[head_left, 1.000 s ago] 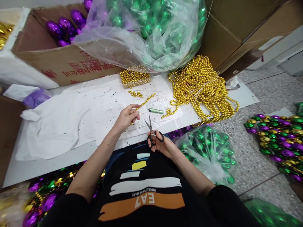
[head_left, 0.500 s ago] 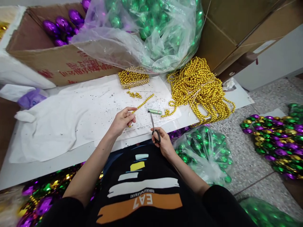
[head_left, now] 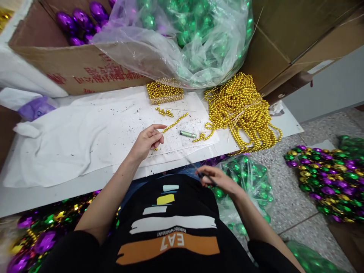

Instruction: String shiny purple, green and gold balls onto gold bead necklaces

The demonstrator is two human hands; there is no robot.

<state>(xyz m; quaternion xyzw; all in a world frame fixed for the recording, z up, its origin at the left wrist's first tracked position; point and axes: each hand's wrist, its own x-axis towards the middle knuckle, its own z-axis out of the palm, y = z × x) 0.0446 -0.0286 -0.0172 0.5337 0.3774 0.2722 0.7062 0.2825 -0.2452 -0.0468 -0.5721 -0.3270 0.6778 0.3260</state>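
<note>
Between the fingertips of my left hand (head_left: 150, 141) is a short string of gold beads (head_left: 176, 122), its longer end pointing up and right over the white cloth. My right hand (head_left: 217, 178) is closed around a pair of scissors (head_left: 207, 175), held off the table's front edge and slightly blurred, blades pointing up and left. On the cloth between the hands lies a green lighter (head_left: 187, 134). Some loose gold bead pieces (head_left: 164, 112) rest just beyond the string. Behind them stands a clear box of gold beads (head_left: 165, 92).
A big pile of gold bead strands (head_left: 239, 108) covers the table's right end. At the back are a cardboard box (head_left: 57, 64) with purple ornaments and a plastic bag (head_left: 196, 45) of green ones. Multicoloured bead strands (head_left: 327, 174) sit at the right above the speckled floor.
My right hand has moved right and down toward me with the scissors, away from the lighter. The left hand keeps its hold on the bead string, nearly still. The view has shifted slightly.
</note>
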